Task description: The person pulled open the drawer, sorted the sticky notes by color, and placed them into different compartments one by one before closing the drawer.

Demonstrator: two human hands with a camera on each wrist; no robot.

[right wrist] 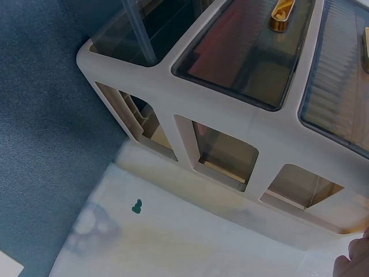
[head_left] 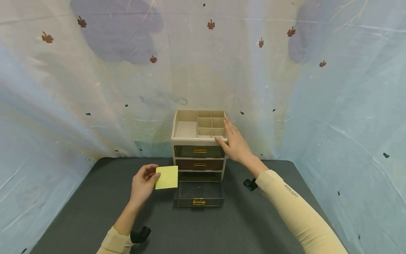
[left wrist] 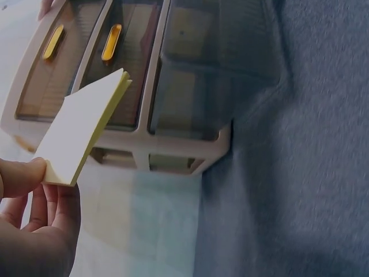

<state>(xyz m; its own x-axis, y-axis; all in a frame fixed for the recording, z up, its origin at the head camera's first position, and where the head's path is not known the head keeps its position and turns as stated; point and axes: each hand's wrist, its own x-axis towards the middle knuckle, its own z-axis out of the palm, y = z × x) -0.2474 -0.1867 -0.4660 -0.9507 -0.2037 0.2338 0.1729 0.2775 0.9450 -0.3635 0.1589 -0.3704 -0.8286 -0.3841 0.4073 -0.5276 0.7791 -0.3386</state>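
Observation:
My left hand (head_left: 143, 183) pinches a pad of yellow sticky notes (head_left: 166, 177) by its left edge, thumb on top. In the left wrist view the sticky note pad (left wrist: 86, 127) shows its thickness, tilted in front of the drawers. A cream desktop drawer organizer (head_left: 200, 141) stands at the back of the table. Its clear bottom drawer (head_left: 199, 197) is pulled out, just right of the pad; the upper drawers are closed. My right hand (head_left: 236, 143) rests on the organizer's top right edge, fingers extended. Only its fingertips (right wrist: 351, 259) show in the right wrist view.
The organizer's top has one large compartment (head_left: 186, 129) and several small ones. A dark tabletop (head_left: 203, 233) spreads around it. Patterned cloth (head_left: 196, 77) hangs behind and at both sides. The middle drawer (head_left: 199, 164) looks reddish inside.

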